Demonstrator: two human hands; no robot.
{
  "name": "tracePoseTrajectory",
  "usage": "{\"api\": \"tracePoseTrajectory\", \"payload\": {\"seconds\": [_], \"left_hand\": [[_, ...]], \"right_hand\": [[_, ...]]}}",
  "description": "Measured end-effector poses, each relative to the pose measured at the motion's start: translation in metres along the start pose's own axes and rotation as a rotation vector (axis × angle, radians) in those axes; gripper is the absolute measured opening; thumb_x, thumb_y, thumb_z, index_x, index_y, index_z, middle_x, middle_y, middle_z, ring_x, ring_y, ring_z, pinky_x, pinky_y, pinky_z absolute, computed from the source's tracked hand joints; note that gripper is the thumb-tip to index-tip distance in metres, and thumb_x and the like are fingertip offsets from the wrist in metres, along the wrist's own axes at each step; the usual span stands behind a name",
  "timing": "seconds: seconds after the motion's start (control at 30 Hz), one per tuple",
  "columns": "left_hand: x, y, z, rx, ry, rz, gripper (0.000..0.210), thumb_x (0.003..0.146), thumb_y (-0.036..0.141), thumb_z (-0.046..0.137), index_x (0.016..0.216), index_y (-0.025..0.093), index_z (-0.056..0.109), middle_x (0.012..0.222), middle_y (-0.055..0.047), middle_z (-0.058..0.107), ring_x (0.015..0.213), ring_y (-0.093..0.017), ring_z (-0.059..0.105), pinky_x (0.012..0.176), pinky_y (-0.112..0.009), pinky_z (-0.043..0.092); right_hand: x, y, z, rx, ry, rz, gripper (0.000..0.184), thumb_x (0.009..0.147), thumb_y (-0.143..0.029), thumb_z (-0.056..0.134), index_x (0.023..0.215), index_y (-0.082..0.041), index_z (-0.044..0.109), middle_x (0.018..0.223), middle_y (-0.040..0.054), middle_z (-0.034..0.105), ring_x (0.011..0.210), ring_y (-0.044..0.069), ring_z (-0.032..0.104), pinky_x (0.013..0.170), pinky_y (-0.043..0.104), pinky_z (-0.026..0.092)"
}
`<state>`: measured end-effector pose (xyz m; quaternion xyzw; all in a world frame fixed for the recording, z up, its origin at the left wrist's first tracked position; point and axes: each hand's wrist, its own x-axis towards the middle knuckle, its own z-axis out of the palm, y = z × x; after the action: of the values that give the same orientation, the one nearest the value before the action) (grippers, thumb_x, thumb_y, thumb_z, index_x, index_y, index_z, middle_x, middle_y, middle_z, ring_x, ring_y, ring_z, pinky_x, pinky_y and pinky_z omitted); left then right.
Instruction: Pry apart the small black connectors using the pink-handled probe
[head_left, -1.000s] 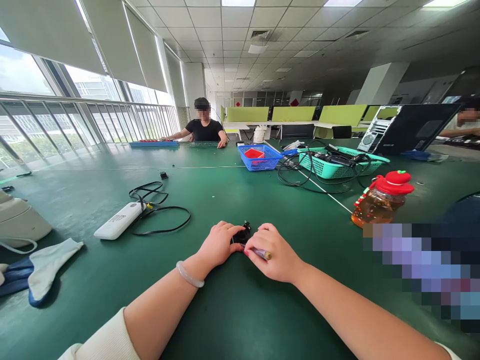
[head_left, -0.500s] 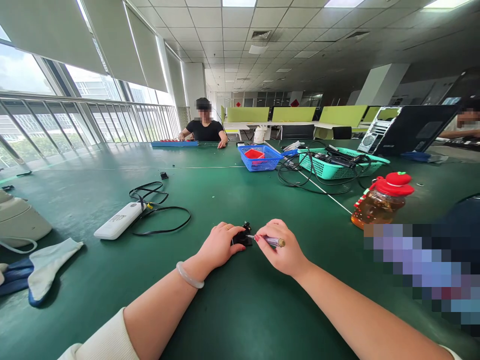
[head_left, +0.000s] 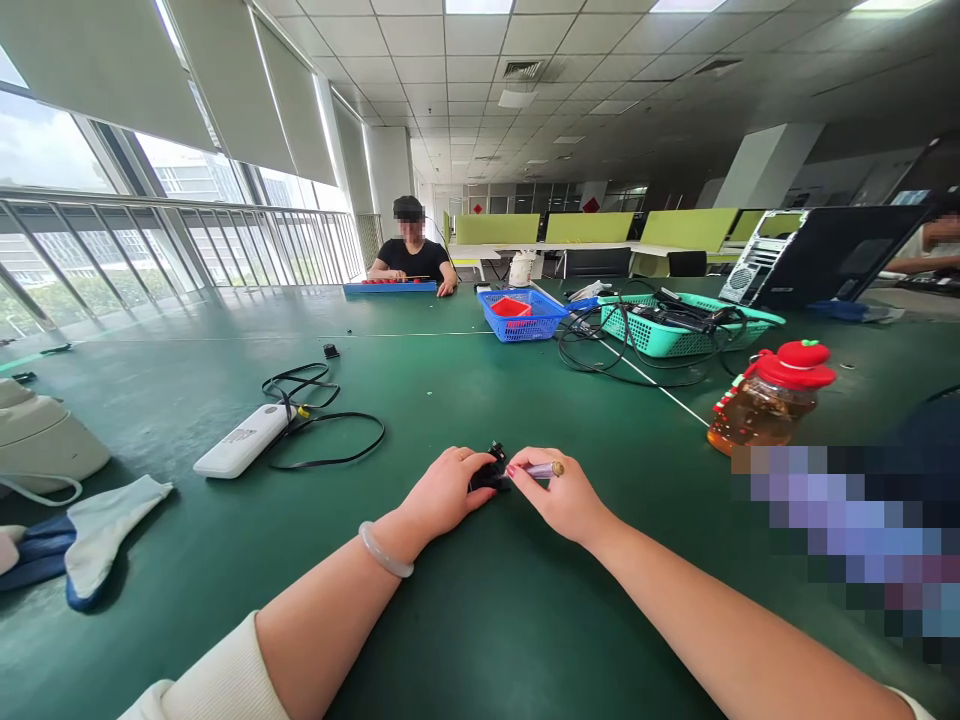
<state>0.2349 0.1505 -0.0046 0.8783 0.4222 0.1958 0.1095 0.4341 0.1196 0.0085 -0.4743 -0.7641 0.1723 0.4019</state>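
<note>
Around the small black part [head_left: 486,479] on the green desk [head_left: 480,610], both bare hands are drawn in close. The left hand [head_left: 448,488] comes at the part from its left, palm down and low, its grip narrow: thumb on the near side, forefinger on the far side, with the part between them, probably so that it is braced against the desk and cannot slide or turn. To the right of the part, the right hand [head_left: 561,492] has its grip pinched on a slim pale tool [head_left: 541,470], held near its front end much as one holds a pen, which likely gives fine control over the point. The tool's butt slants away from the part and its tip points in toward it; the fingers hide whether tip and part touch. Well left of the part lie a white power bank [head_left: 244,440] with a black cable [head_left: 328,465] looped at its end and, farther left and nearer the wearer, a blue-and-white glove [head_left: 112,535], both perhaps set aside to keep the working spot free. Beyond the part and to its right stand a blue basket [head_left: 517,333] and a green basket [head_left: 637,338], the latter heaped with dark cables, seemingly to keep loose items together. Right of the part, well apart, a red-lidded jar [head_left: 769,415] stands clear of the right hand, a sensible place for liquid.
</note>
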Motion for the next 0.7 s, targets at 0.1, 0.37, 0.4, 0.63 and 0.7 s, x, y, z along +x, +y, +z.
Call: {"api": "tracePoseTrajectory", "payload": {"seconds": [0.1, 0.37, 0.4, 0.63, 0.7], "left_hand": [[0.0, 0.0, 0.0, 0.0, 0.006, 0.022, 0.04, 0.087, 0.034, 0.062, 0.126, 0.022, 0.057, 0.114, -0.007, 0.067, 0.104, -0.024, 0.059, 0.093, -0.04, 0.048], [0.0, 0.003, -0.002, 0.042, 0.028, 0.09, 0.036, 0.091, 0.034, 0.056, 0.126, 0.025, 0.058, 0.117, -0.007, 0.064, 0.108, -0.024, 0.055, 0.097, -0.041, 0.047], [0.0, 0.003, -0.002, 0.051, 0.028, 0.096, 0.035, 0.092, 0.034, 0.055, 0.126, 0.026, 0.058, 0.117, -0.007, 0.063, 0.108, -0.024, 0.054, 0.098, -0.042, 0.047], [-0.002, 0.004, -0.003, 0.054, 0.069, 0.068, 0.038, 0.095, 0.03, 0.046, 0.132, 0.027, 0.053, 0.118, -0.007, 0.058, 0.106, -0.022, 0.053, 0.099, -0.043, 0.046], [-0.002, 0.004, -0.004, 0.038, 0.097, 0.044, 0.039, 0.097, 0.028, 0.04, 0.134, 0.028, 0.051, 0.117, -0.008, 0.057, 0.105, -0.022, 0.054, 0.098, -0.042, 0.047]], "right_hand": [[0.001, -0.001, 0.001, 0.008, -0.012, -0.011, 0.026, 0.091, -0.036, 0.047, 0.073, -0.024, 0.062, 0.073, 0.0002, 0.067, 0.075, 0.02, 0.059, 0.075, 0.032, 0.043], [0.002, 0.001, -0.002, 0.023, -0.051, 0.012, 0.026, 0.092, -0.038, 0.048, 0.077, -0.025, 0.065, 0.076, -0.0003, 0.068, 0.076, 0.02, 0.059, 0.075, 0.032, 0.045], [0.002, 0.001, -0.003, 0.018, -0.051, 0.011, 0.026, 0.092, -0.038, 0.048, 0.077, -0.025, 0.065, 0.077, -0.0003, 0.069, 0.078, 0.02, 0.059, 0.077, 0.033, 0.045], [-0.001, 0.002, -0.014, 0.162, 0.147, -0.038, 0.029, 0.092, -0.042, 0.049, 0.076, -0.023, 0.063, 0.073, 0.0033, 0.066, 0.074, 0.02, 0.06, 0.069, 0.031, 0.047], [0.001, 0.007, -0.016, 0.22, 0.253, 0.011, 0.031, 0.092, -0.045, 0.049, 0.076, -0.022, 0.063, 0.071, 0.0034, 0.064, 0.067, 0.019, 0.059, 0.064, 0.03, 0.047]]}}
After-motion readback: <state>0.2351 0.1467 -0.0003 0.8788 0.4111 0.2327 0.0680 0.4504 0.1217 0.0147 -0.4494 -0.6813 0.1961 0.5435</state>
